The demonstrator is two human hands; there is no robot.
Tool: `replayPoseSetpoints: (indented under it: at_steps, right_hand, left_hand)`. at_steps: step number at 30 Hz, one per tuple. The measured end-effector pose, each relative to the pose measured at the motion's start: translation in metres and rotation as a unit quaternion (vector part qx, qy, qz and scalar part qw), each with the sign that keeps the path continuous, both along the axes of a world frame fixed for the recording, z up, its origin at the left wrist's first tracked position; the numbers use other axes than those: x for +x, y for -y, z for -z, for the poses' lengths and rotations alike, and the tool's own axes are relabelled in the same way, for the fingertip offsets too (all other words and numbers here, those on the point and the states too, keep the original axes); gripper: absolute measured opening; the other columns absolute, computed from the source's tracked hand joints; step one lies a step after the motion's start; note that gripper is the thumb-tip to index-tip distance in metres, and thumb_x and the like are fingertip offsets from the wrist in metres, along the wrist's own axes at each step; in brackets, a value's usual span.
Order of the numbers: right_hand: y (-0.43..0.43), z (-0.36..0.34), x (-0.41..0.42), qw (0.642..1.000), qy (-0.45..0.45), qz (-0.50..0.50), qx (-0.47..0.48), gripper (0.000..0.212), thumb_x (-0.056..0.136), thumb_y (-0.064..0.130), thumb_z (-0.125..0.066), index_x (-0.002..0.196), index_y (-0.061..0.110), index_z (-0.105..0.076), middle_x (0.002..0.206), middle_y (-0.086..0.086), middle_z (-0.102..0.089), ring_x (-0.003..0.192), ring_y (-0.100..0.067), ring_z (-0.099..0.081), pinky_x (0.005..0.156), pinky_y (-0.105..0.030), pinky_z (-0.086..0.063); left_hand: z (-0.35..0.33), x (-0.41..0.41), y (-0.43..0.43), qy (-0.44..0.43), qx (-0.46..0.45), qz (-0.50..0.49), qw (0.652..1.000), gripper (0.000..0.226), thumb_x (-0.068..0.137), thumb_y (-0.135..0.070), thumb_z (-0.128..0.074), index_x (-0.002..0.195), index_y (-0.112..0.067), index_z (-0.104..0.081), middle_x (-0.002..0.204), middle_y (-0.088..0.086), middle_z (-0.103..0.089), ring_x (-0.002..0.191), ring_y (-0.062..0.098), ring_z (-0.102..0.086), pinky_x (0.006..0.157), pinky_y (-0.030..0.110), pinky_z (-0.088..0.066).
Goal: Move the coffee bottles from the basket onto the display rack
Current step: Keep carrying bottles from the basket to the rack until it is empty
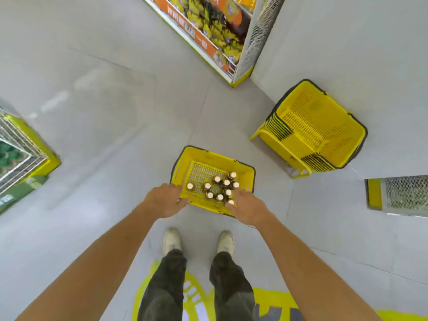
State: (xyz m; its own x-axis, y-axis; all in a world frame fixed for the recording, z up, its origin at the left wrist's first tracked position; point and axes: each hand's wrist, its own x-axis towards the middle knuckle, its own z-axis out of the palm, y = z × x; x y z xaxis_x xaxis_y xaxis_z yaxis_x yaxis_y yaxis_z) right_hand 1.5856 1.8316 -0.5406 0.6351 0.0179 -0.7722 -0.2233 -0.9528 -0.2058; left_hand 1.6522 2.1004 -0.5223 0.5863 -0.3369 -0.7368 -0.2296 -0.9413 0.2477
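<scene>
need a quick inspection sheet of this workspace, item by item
surface: grey floor, yellow marking near the shoes
job's things: yellow basket on the floor holding about ten upright coffee bottles
clutter: stack of empty yellow baskets at right
grippers: left hand and right hand at the basket's near rim, neither visibly gripping a bottle
cables: nothing seen
surroundings: stocked snack shelf ahead, mesh racks left and right

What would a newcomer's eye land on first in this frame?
Probably the yellow plastic basket on the grey floor just ahead of the person's feet, with brown white-capped coffee bottles clustered upright toward its right side. Both bare hands reach toward its near rim, left hand and right hand. A stack of empty yellow baskets stands to the right.
</scene>
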Motion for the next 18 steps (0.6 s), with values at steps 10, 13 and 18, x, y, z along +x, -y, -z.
replayPoseSetpoints:
  at_steps: [10,13,18]
  right_hand:
    - [0.000,0.167,0.028,0.999,0.024,-0.032,0.024,0.053,0.104,0.046,-0.046,0.144,0.010,-0.046,0.141,-0.017,-0.053,0.130,-0.037,-0.052,0.098,-0.047,-0.049]
    - [-0.004,0.258,0.043,0.998,0.040,-0.044,0.022,0.058,0.104,0.047,-0.046,0.149,0.010,-0.041,0.142,-0.018,-0.052,0.130,-0.038,-0.052,0.097,-0.049,-0.050]
    - [0.001,0.399,0.074,0.990,0.122,-0.072,0.005,0.056,0.105,0.045,-0.046,0.151,0.014,-0.040,0.144,-0.013,-0.050,0.132,-0.035,-0.050,0.096,-0.045,-0.047]
  left_hand:
    - [0.170,-0.002,0.007,-0.018,-0.003,-0.017,1.000,0.055,0.103,-0.053,-0.044,0.137,-0.011,-0.054,0.135,0.012,-0.061,0.127,0.033,-0.056,0.099,0.045,-0.050]
    - [0.262,0.008,0.010,-0.010,-0.020,-0.045,0.999,0.056,0.103,-0.050,-0.048,0.142,-0.011,-0.053,0.141,0.013,-0.058,0.132,0.034,-0.053,0.101,0.045,-0.048]
    - [0.416,0.028,0.018,0.029,-0.060,-0.060,0.996,0.053,0.099,-0.049,-0.057,0.135,-0.010,-0.057,0.132,0.014,-0.063,0.125,0.035,-0.057,0.095,0.046,-0.051]
